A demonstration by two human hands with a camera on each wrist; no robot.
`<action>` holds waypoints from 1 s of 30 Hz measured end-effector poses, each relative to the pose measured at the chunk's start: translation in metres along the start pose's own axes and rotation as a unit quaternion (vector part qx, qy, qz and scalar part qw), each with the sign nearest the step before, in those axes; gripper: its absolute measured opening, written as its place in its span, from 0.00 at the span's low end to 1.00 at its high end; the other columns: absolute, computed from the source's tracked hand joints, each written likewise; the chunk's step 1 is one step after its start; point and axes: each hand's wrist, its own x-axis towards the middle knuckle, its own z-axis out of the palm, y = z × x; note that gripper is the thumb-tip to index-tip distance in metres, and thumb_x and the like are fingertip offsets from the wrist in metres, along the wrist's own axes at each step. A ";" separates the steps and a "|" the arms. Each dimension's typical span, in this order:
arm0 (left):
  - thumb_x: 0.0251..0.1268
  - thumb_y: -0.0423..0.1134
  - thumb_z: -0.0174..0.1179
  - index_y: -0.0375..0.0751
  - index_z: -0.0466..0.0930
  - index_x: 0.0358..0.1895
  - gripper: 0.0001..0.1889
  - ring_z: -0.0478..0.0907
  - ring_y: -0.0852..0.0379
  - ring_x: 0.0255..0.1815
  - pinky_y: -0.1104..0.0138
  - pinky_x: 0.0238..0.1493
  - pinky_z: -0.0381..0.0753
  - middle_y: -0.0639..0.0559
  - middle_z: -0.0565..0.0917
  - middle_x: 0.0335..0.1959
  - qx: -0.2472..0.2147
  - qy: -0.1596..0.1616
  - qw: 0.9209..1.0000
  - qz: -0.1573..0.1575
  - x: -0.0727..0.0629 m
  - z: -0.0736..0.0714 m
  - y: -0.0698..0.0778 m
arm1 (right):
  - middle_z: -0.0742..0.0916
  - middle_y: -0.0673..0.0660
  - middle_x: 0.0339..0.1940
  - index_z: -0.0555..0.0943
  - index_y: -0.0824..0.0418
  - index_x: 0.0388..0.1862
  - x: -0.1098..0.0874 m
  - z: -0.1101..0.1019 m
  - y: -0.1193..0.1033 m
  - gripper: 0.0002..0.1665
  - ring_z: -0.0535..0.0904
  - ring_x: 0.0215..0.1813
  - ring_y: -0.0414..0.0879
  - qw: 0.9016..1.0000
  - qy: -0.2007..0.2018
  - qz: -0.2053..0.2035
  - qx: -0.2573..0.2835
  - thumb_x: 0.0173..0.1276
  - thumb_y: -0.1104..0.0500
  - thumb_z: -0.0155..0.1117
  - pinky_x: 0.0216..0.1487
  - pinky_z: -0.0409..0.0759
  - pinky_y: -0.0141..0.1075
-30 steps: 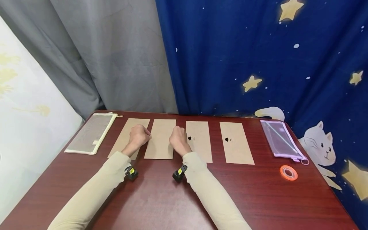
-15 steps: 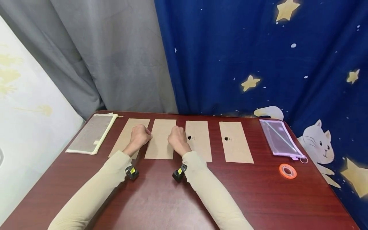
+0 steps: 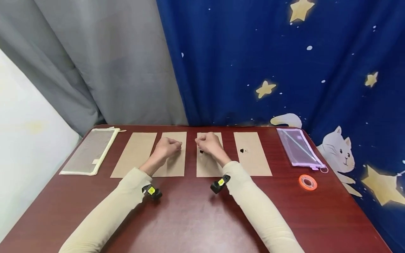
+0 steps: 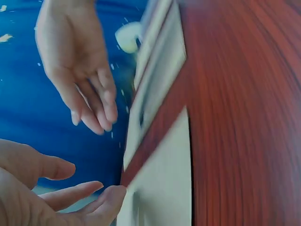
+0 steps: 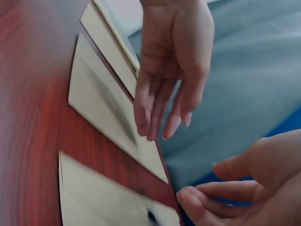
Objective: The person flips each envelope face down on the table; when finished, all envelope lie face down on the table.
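Hovering above separate flat tan paper rectangles: left hand, right hand; both thumbs apart from fingers.

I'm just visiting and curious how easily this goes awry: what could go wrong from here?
The left hand hovers over the second paper from the left; a careless touch might push it askew. The right hand is over the third paper, so brushing it could shift that too. The right wrist's camera hangs near its closest edge and might snag.
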 end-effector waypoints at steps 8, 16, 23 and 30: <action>0.77 0.32 0.51 0.20 0.76 0.59 0.18 0.85 0.55 0.43 0.60 0.61 0.84 0.36 0.84 0.47 -0.128 -0.037 0.990 -0.055 0.001 0.028 0.009 | 0.83 0.77 0.58 0.74 0.80 0.63 0.010 -0.038 0.031 0.21 0.82 0.61 0.65 0.979 -0.079 0.073 0.171 0.74 0.70 0.52 0.64 0.81 0.52; 0.76 0.31 0.48 0.19 0.71 0.63 0.20 0.82 0.57 0.39 0.63 0.59 0.85 0.36 0.79 0.49 -0.164 -0.048 0.982 -0.080 0.004 0.039 0.020 | 0.84 0.74 0.54 0.75 0.82 0.60 0.013 -0.077 0.061 0.20 0.86 0.39 0.44 0.981 -0.075 0.115 0.138 0.74 0.71 0.50 0.53 0.87 0.37; 0.77 0.32 0.47 0.22 0.68 0.64 0.20 0.78 0.61 0.32 0.68 0.53 0.86 0.42 0.76 0.44 -0.149 -0.065 0.981 -0.110 0.014 0.043 0.030 | 0.82 0.72 0.60 0.75 0.79 0.63 0.011 -0.080 0.067 0.21 0.86 0.43 0.44 0.967 -0.084 0.155 0.186 0.74 0.70 0.53 0.59 0.85 0.37; 0.77 0.30 0.45 0.23 0.62 0.68 0.22 0.80 0.58 0.34 0.70 0.49 0.87 0.37 0.77 0.46 -0.131 -0.091 0.978 -0.132 0.022 0.045 0.033 | 0.83 0.68 0.64 0.77 0.75 0.62 0.008 -0.070 0.066 0.21 0.86 0.44 0.41 0.971 -0.069 0.166 0.159 0.73 0.68 0.54 0.50 0.86 0.31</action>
